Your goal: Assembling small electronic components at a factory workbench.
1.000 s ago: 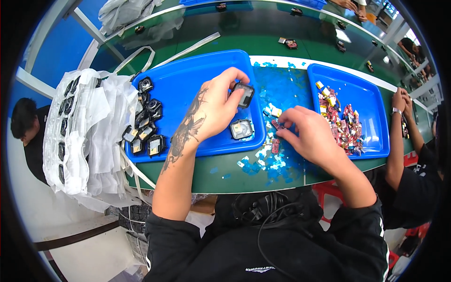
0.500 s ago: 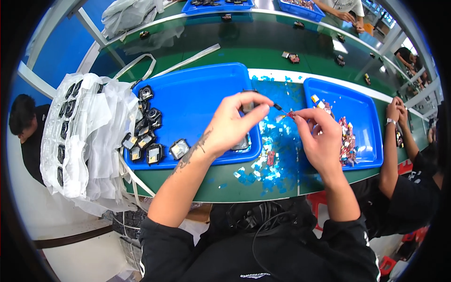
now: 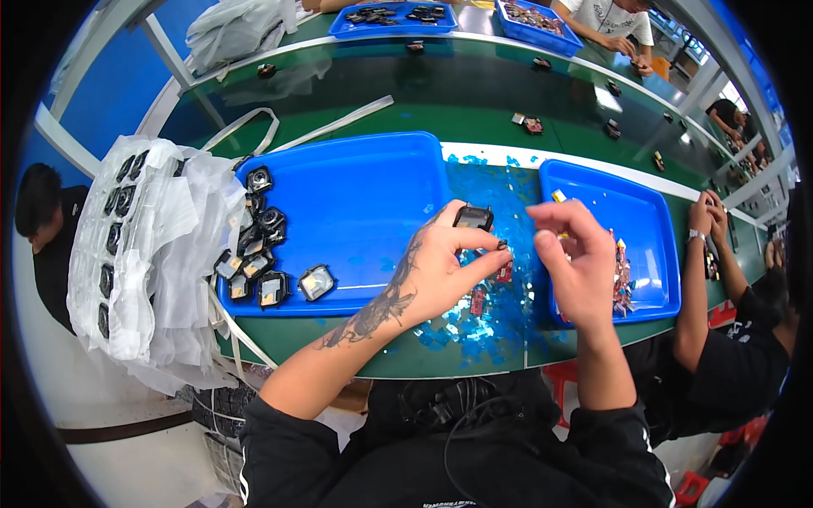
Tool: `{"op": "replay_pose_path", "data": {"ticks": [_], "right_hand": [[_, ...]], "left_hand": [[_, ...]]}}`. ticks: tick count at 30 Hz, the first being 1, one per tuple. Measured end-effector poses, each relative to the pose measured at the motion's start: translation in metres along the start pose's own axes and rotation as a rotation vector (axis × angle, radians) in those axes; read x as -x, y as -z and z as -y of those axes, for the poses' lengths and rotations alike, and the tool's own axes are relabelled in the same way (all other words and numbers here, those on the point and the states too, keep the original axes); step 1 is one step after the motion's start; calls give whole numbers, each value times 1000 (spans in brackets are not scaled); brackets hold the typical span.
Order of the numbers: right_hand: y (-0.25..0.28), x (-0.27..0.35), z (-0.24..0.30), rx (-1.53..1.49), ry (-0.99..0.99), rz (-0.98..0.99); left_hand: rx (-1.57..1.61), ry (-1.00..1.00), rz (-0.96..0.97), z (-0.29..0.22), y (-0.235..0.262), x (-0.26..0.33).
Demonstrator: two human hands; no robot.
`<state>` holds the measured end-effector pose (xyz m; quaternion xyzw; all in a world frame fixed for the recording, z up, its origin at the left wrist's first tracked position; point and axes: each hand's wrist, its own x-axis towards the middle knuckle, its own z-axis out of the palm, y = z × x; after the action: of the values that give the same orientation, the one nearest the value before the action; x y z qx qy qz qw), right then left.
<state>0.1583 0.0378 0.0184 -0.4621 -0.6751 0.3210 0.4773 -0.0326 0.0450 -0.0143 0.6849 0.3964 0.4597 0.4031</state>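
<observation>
My left hand (image 3: 453, 264) is closed around a black square-framed module (image 3: 474, 218), which stands up beyond the fingers. Its thumb and forefinger also pinch a tiny black part (image 3: 501, 245). Just below that pinch is a small red circuit board (image 3: 505, 273); I cannot tell whether it hangs from the hand or lies on the table. My right hand (image 3: 581, 264) is raised by the near left side of the right blue tray (image 3: 656, 190). Its thumb and forefinger are apart, with nothing visible between them. Another red board (image 3: 477, 301) lies among blue film scraps (image 3: 474, 330).
Black modules (image 3: 271, 224) cluster at the left of the large blue tray (image 3: 364, 203). Wrapped sheets holding modules (image 3: 123, 245) stack farther left. Beyond runs a green conveyor (image 3: 389, 93) with scattered parts. A co-worker's hands (image 3: 710, 216) are close at right; another person works across the belt.
My hands have drawn apart and my right fingers have parted. My left hand has moved nearer and turned, showing the black module. The view has shifted slightly.
</observation>
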Motion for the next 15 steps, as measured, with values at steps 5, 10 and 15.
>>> {"op": "replay_pose_path", "data": {"ticks": [5, 10, 15], "right_hand": [[7, -16, 15, 119, -11, 295], [16, -15, 10, -125, -286, 468], [3, -13, 1, 46, -249, 364]], "left_hand": [[-70, 33, 118, -6, 5, 1], [-29, -2, 49, -4, 5, 3], [-138, -132, 30, -5, 5, 1]]}}
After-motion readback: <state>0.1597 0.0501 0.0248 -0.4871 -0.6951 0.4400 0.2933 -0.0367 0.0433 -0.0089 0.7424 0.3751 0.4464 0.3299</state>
